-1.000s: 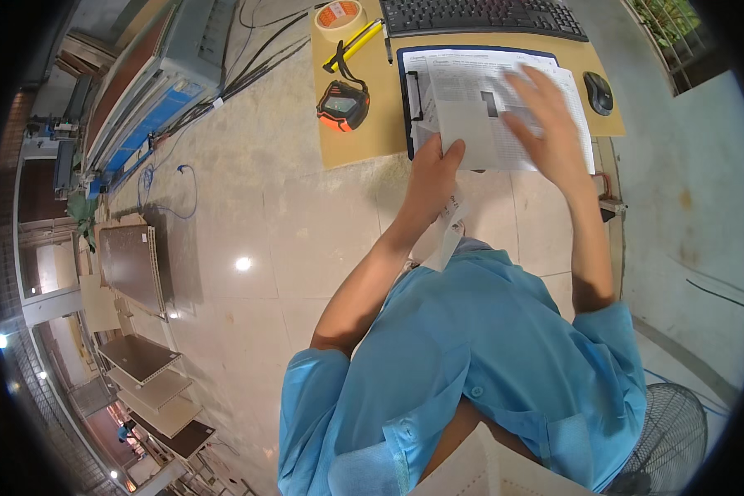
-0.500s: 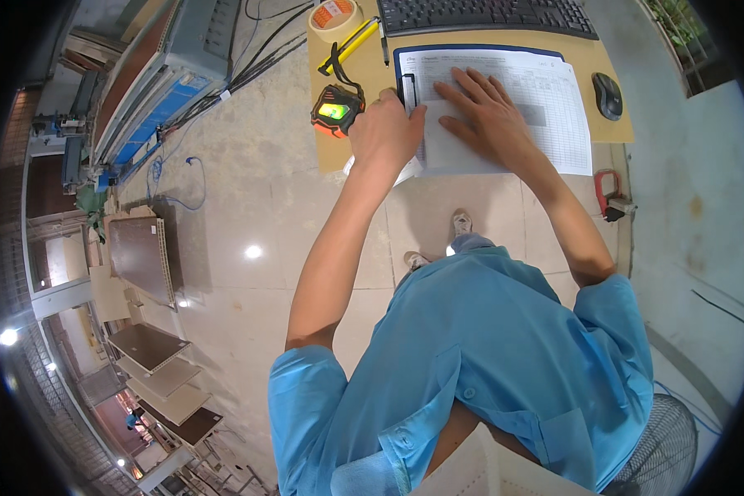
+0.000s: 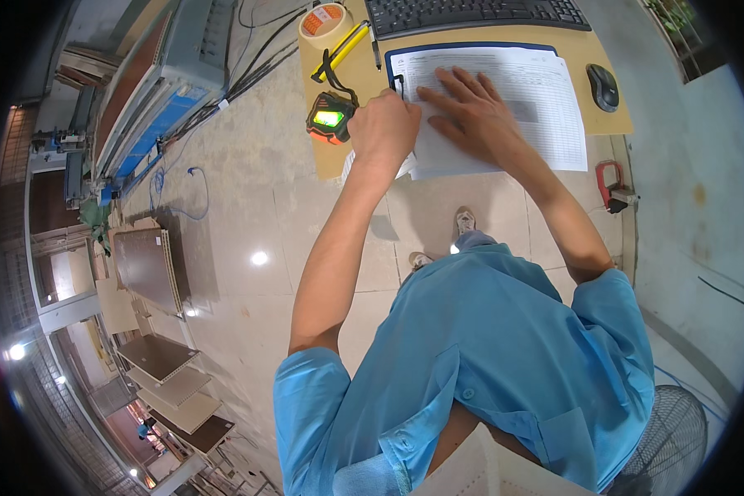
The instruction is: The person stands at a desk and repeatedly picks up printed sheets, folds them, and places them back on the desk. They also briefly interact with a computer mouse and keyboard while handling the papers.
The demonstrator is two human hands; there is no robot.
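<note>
A clipboard with a dark blue board [image 3: 471,47] lies on the desk and bears printed sheets of paper [image 3: 554,124]. My left hand [image 3: 383,128] is closed at its left edge, over the black clip [image 3: 398,83], and its fingers cover most of that clip. Flat on the sheets rests my right hand [image 3: 475,116], fingers spread and holding nothing. Just left of my left hand sits a black and orange tape measure [image 3: 329,117] with a lit green display and a wrist strap. Part of a white paper [image 3: 407,166] shows below that hand.
Beyond the clipboard are a black keyboard [image 3: 479,15], a pen [image 3: 375,51], a yellow cutter knife [image 3: 343,51] and a tape roll [image 3: 322,25]. A mouse [image 3: 603,88] lies at the right of the desk [image 3: 616,122]. Brown boards [image 3: 145,256] stand at the left.
My left hand has shifted onto the clip and hides more of it. My right hand has slid slightly left over the sheets. The whole view has moved a little.
</note>
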